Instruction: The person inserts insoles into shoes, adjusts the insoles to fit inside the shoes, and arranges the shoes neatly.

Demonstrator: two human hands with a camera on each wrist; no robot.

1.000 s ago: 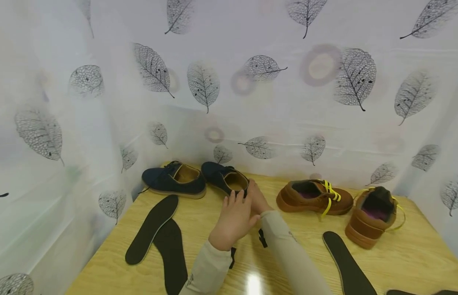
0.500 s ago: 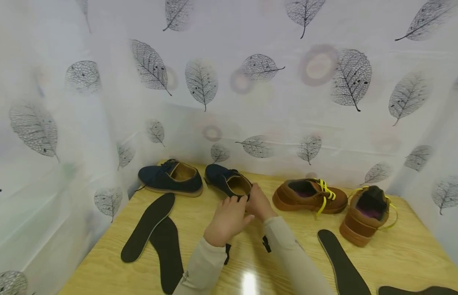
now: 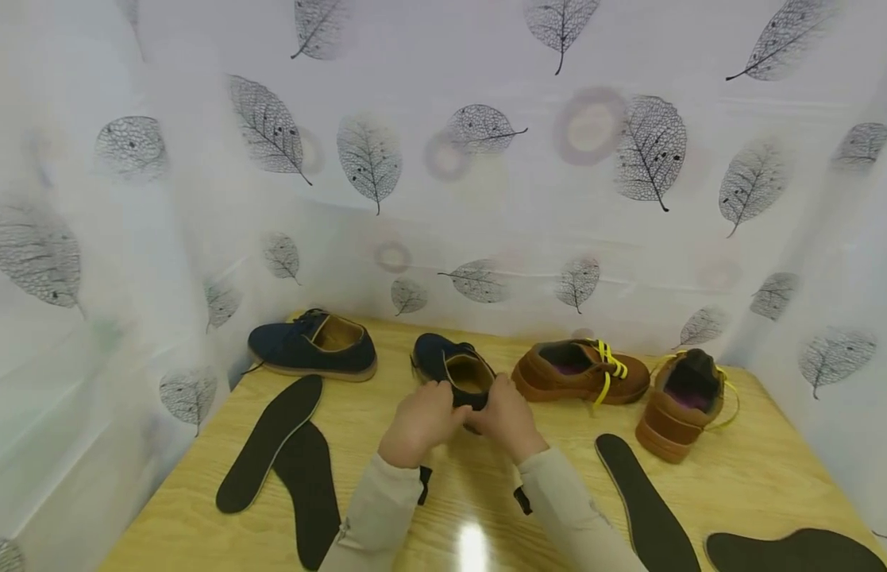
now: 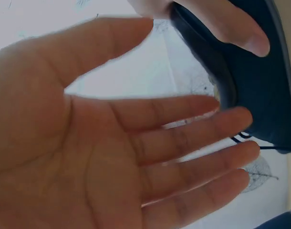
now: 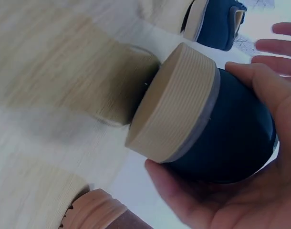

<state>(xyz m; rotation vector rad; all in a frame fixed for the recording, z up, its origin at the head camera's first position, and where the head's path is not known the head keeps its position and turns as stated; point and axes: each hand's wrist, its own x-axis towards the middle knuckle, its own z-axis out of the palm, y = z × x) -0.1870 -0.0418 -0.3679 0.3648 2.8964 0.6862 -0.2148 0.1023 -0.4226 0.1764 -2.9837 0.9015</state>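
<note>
A navy lace-up shoe point(image 3: 430, 356) with a tan lining stands in the middle, its heel toward me. My right hand point(image 3: 509, 417) grips the heel, with thumb and fingers on either side of it. In the right wrist view the ribbed beige sole point(image 5: 183, 100) looks lifted off the table at the heel. My left hand point(image 3: 420, 423) is at the left of the same heel. Its fingers point(image 4: 183, 143) are straight in the left wrist view, with their tips close to the shoe; contact is unclear.
Another navy shoe point(image 3: 279, 345) stands at the back left. Two dark insoles point(image 3: 271, 449) overlap in front of it. To the right are two brown shoes point(image 3: 532, 377) with yellow laces, and two more insoles point(image 3: 646, 504). A leaf-print curtain point(image 3: 429, 230) hangs behind the table.
The navy shoe has turned, with its heel swinging toward me. My left hand has drawn back to the heel's left side; the right hand stays on it. The head view has shifted right.
</note>
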